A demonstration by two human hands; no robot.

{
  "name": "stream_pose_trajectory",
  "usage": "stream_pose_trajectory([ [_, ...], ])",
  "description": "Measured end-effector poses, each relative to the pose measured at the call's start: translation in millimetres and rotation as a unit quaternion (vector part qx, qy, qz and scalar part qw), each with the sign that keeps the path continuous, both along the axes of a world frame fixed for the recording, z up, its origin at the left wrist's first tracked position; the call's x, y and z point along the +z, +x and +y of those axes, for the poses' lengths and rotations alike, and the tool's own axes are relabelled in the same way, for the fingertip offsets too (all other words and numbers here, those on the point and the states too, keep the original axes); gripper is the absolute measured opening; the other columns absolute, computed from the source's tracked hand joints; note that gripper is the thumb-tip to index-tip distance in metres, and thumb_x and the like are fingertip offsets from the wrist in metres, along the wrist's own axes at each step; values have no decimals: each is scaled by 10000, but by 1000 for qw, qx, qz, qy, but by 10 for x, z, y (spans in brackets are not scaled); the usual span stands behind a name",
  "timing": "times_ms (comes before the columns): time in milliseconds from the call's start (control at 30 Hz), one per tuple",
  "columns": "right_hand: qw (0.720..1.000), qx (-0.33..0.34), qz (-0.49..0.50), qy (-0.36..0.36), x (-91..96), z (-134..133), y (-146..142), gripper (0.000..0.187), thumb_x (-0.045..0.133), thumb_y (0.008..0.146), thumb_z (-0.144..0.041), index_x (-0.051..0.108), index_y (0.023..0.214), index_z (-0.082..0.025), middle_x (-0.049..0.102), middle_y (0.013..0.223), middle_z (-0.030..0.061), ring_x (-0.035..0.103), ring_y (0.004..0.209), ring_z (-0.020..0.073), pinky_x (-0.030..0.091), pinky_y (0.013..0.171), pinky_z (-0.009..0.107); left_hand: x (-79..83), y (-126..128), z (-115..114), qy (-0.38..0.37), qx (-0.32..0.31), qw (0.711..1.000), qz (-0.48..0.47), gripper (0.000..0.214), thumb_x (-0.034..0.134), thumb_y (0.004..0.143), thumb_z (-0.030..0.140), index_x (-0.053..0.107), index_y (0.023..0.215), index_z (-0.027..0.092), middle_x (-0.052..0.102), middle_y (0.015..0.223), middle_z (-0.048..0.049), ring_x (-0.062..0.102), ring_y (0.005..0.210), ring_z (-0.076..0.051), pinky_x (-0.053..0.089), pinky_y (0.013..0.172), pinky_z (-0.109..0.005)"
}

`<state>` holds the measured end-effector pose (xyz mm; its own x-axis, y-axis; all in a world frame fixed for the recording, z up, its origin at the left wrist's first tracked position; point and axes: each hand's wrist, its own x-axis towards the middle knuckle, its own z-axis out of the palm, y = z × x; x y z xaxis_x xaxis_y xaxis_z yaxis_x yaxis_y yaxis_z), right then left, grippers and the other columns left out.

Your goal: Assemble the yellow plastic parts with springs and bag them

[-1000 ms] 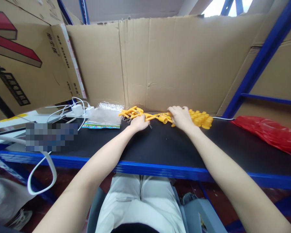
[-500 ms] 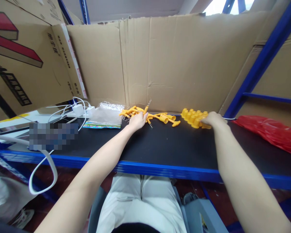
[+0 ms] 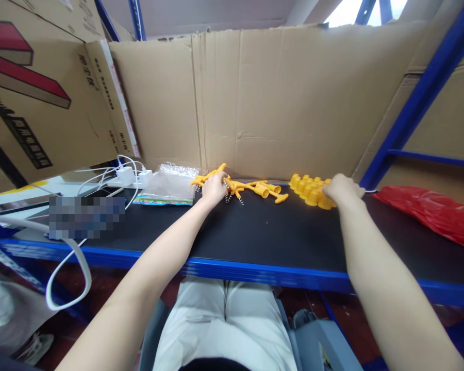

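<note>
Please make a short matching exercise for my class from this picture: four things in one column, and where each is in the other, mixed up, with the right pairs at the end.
1. left hand
2. red plastic bag
3. cardboard sheet
4. yellow cups

A. standing upright along the back of the black bench top
B. in close rows, beside the right hand
C. at the loose yellow pieces
D. lying to the right of the right hand

Pairs: 1-C, 2-D, 3-A, 4-B
</note>
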<state>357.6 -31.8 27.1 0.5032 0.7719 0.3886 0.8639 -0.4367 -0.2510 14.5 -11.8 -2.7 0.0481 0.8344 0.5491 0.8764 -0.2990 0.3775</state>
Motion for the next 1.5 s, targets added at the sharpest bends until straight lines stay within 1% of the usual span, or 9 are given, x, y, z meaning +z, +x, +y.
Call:
stream_pose_trajectory([
  [67,1000,7,8,-3,54,-58,-140,353,489,808,-235,572,1108,-68,598,1057,264,568,999,307,365,755,388,-38,-29,48,32,-15,999,-11,303,401,891,245,576,1134,195,632,1073,-88,570,1020,-213,438,892,-351],
  [167,992,121,-23,26,33,-60,-368,329,434,856,-310,590,1094,-145,637,1027,176,583,982,279,390,776,369,-100,-56,121,70,-43,997,-4,349,366,915,272,516,1210,158,568,1177,-127,510,1114,-219,408,945,-367],
  [333,939,335,-68,37,-245,92,-711,374,468,862,-341,549,1176,-154,601,1149,134,559,1051,252,417,877,380,-175,-55,179,49,-49,997,40,435,410,897,319,407,1298,152,531,1202,-150,458,1164,-260,378,961,-425],
  [433,916,391,-96,7,-406,136,-886,436,431,884,-374,481,1267,-170,496,1309,137,465,1189,274,389,937,422,-220,-37,172,14,-39,997,71,495,452,866,383,373,1314,186,492,1253,-150,425,1185,-293,357,956,-479],
  [600,906,396,-128,-74,-508,132,-1051,403,437,881,-377,472,1237,-190,472,1336,135,446,1204,299,386,904,484,-275,5,149,-12,-31,994,103,580,440,851,459,307,1352,200,422,1325,-153,364,1233,-304,293,997,-508],
  [767,920,362,-141,-52,-483,122,-1092,299,461,855,-352,493,1082,-160,625,1082,132,559,1033,293,400,833,458,-277,16,135,-18,-9,995,99,547,394,868,472,347,1337,195,410,1322,-156,355,1242,-309,278,1012,-491],
  [967,933,328,-136,-54,-462,111,-1106,277,442,844,-308,468,1068,-147,641,1021,152,602,930,288,416,759,385,-278,-16,151,-14,14,993,114,532,424,852,468,387,1321,219,282,1427,-137,312,1271,-319,295,1008,-476],
  [1267,925,364,-92,68,-332,44,-1006,239,502,817,-306,510,1021,-182,627,1000,129,604,869,273,446,721,364,-286,11,156,-20,-3,994,112,555,443,839,446,381,1318,174,333,1425,-152,326,1263,-342,295,996,-527],
  [1500,884,422,-68,186,-199,-29,-988,213,492,822,-275,496,1010,-176,591,999,125,573,906,253,440,798,372,-219,97,81,-18,17,998,55,508,368,878,447,421,1292,158,390,1391,-171,260,1319,-341,224,1029,-570],
])
